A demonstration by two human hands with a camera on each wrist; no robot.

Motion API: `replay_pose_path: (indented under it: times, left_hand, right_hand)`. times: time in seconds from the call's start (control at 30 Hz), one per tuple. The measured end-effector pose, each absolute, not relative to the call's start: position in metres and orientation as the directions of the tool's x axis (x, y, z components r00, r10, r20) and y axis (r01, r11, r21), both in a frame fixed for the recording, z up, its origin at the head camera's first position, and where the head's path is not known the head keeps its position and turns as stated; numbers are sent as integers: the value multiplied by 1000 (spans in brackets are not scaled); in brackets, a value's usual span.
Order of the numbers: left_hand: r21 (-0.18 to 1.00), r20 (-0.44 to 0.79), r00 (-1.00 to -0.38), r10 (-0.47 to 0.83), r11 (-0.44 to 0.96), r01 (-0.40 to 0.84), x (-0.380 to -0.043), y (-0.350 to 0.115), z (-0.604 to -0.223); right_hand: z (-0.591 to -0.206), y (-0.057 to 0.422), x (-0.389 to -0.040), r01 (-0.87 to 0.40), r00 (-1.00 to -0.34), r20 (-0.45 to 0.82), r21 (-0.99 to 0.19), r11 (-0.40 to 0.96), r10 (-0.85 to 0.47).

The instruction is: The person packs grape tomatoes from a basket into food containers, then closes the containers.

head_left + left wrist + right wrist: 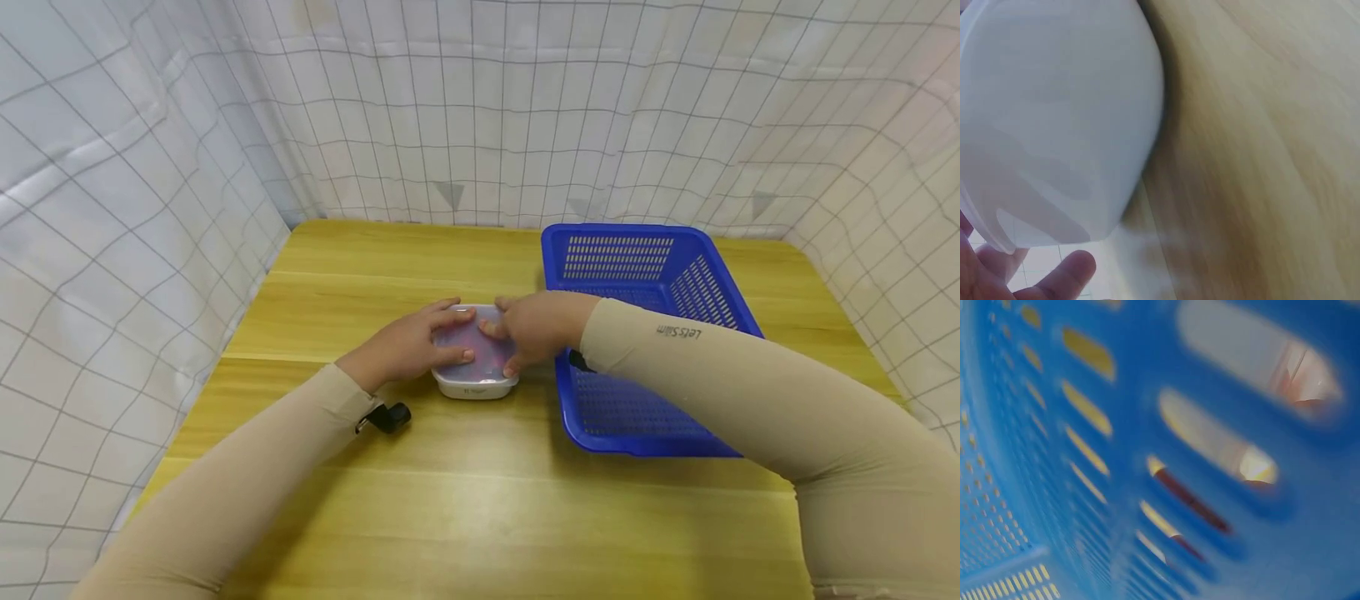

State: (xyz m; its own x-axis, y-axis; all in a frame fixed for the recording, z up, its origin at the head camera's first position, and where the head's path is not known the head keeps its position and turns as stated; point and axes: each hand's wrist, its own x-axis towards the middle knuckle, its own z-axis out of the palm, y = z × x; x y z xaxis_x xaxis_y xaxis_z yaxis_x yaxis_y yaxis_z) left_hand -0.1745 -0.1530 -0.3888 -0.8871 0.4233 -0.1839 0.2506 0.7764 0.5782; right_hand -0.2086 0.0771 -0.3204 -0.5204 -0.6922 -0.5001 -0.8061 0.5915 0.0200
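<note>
A white lidded food container [476, 389] stands on the table, its lid [489, 360] tinted pink and violet. My left hand [408, 344] clasps its left end: thumb and one finger lie on the lid, and other fingers reach the far edge. My right hand [542, 327] grips the right end, thumb at the near right corner and a finger at the far right corner; another finger touches the lid. The left wrist view shows the container's white side [1066, 106] close up, with fingertips [1075, 267] beyond it. The basket wall hides most of the right hand's work from its wrist camera.
A blue plastic basket [573, 417] with slotted walls stands right of the container, under my right forearm. The wooden table [480, 508] ends at the back against a white gridded curtain [495, 125], which also hangs at both sides.
</note>
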Motion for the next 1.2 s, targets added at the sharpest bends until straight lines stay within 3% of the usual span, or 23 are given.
replay_pose_path:
  times: [0.6, 0.9, 1.2]
  left_hand:
    - [558, -206, -892, 402, 797, 231, -179, -148, -383]
    - [605, -229, -878, 420, 768, 210, -182, -152, -385]
    - [589, -221, -884, 413, 778, 217, -184, -150, -382]
  right_hand:
    - [-325, 76, -208, -813, -534, -432, 26, 582, -727]
    - [-327, 75, -208, -805, -539, -435, 13, 593, -722]
    - [-325, 72, -207, -811, -553, -422, 73, 581, -719]
